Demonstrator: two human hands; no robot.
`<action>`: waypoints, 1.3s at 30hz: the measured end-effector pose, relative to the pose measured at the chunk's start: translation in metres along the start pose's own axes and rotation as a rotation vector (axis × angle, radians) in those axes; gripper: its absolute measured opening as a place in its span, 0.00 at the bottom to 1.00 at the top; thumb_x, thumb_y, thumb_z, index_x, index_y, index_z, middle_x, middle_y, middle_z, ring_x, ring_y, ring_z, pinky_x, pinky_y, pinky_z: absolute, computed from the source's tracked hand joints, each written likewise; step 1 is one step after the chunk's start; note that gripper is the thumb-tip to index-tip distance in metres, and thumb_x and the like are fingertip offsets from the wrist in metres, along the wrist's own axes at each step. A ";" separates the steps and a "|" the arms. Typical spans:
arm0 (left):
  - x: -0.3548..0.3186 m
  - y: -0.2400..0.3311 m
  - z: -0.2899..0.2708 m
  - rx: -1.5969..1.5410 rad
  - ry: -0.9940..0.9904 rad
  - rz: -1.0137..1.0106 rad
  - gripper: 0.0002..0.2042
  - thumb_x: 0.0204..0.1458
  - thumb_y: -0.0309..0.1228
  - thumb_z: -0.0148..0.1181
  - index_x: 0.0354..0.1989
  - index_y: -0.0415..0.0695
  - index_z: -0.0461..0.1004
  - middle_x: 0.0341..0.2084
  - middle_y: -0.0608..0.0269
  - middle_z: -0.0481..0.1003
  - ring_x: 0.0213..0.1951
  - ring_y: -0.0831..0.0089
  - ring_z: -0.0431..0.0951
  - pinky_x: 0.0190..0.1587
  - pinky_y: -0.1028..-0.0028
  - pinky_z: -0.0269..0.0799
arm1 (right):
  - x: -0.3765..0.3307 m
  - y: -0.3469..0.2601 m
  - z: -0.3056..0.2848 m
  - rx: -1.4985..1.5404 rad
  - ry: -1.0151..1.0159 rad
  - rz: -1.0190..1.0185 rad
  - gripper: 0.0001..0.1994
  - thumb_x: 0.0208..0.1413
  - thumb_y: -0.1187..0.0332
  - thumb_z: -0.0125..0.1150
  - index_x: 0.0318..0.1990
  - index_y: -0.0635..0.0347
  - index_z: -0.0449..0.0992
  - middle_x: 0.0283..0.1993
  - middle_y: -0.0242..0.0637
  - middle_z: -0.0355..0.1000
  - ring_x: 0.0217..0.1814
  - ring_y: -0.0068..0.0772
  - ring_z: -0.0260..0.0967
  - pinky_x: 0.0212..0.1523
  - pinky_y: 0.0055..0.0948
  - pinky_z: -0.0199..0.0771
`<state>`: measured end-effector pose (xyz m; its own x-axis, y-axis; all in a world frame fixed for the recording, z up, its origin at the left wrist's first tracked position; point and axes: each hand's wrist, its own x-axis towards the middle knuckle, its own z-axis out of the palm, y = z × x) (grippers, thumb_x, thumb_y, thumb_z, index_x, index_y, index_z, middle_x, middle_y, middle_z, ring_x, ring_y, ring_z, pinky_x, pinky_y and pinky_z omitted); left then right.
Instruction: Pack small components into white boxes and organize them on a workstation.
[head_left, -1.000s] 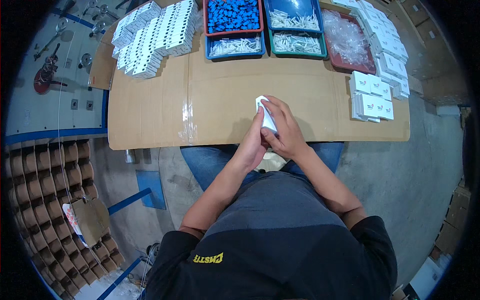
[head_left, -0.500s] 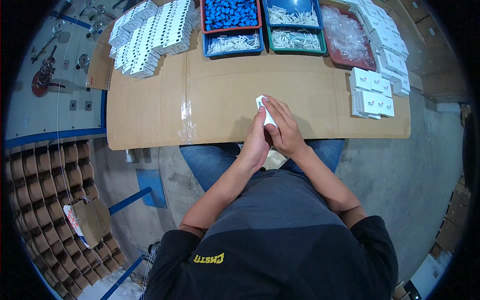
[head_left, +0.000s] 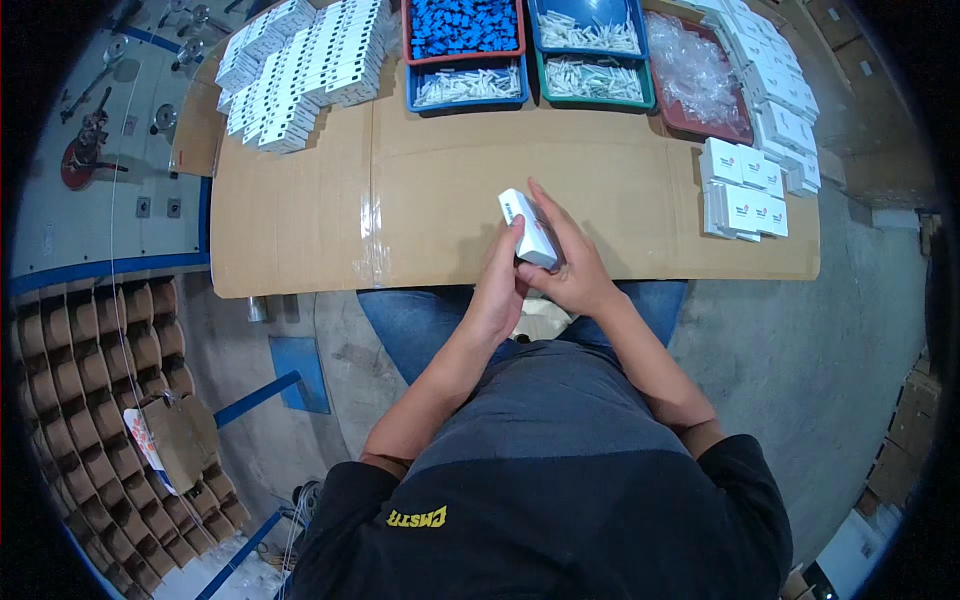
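Both hands: left hand [head_left: 497,287], right hand [head_left: 570,268] | pinching small white carton [head_left: 530,229] | cardboard tabletop [head_left: 300,220]

The small white box [head_left: 528,229] looks like smooth, faintly glossy card. Beneath it the worktop covering [head_left: 440,170] is matt brown cardboard, seamed with shiny clear tape [head_left: 375,215]. The blue tray [head_left: 467,87] along the far edge looks like hard plastic; the clear bags [head_left: 690,70] glisten.

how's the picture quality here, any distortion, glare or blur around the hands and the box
Head view: strong fisheye bend, so the cardboard tabletop edges curve and the corners go black; even overhead light, soft shadows; slight glare on the clear tape strip; left hand, right hand and small white box are sharp.
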<state>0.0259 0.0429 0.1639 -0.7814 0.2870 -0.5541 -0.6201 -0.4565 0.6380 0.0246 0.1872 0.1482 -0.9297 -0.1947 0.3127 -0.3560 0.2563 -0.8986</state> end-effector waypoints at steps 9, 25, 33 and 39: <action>0.007 -0.014 0.004 0.124 0.057 0.256 0.25 0.71 0.52 0.47 0.59 0.40 0.71 0.47 0.62 0.76 0.48 0.75 0.75 0.53 0.69 0.70 | -0.018 0.024 0.015 -0.384 0.107 -0.029 0.42 0.45 0.78 0.70 0.72 0.67 0.61 0.70 0.58 0.66 0.70 0.59 0.67 0.67 0.44 0.71; 0.013 0.016 0.006 -0.164 0.004 -0.042 0.27 0.70 0.59 0.42 0.57 0.47 0.70 0.44 0.63 0.75 0.44 0.75 0.76 0.45 0.69 0.75 | -0.016 0.024 0.011 -0.342 0.117 0.073 0.37 0.48 0.75 0.69 0.69 0.66 0.66 0.66 0.56 0.70 0.67 0.57 0.70 0.65 0.44 0.72; 0.023 0.022 -0.025 -0.277 -0.218 -0.288 0.29 0.69 0.60 0.41 0.61 0.49 0.69 0.51 0.59 0.76 0.51 0.65 0.79 0.52 0.64 0.79 | -0.009 0.017 -0.001 -0.201 -0.069 -0.045 0.32 0.52 0.63 0.74 0.64 0.63 0.72 0.70 0.52 0.66 0.73 0.54 0.64 0.68 0.46 0.68; 0.020 0.018 -0.022 -0.137 -0.160 -0.193 0.30 0.68 0.61 0.43 0.63 0.48 0.66 0.51 0.59 0.75 0.51 0.66 0.79 0.52 0.63 0.77 | -0.004 0.010 -0.005 -0.097 -0.044 0.104 0.30 0.56 0.54 0.74 0.62 0.58 0.73 0.72 0.49 0.66 0.72 0.53 0.66 0.67 0.45 0.68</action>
<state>0.0005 0.0214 0.1524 -0.6578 0.5040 -0.5597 -0.7517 -0.4866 0.4452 0.0249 0.1954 0.1398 -0.9577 -0.2028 0.2040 -0.2675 0.3673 -0.8908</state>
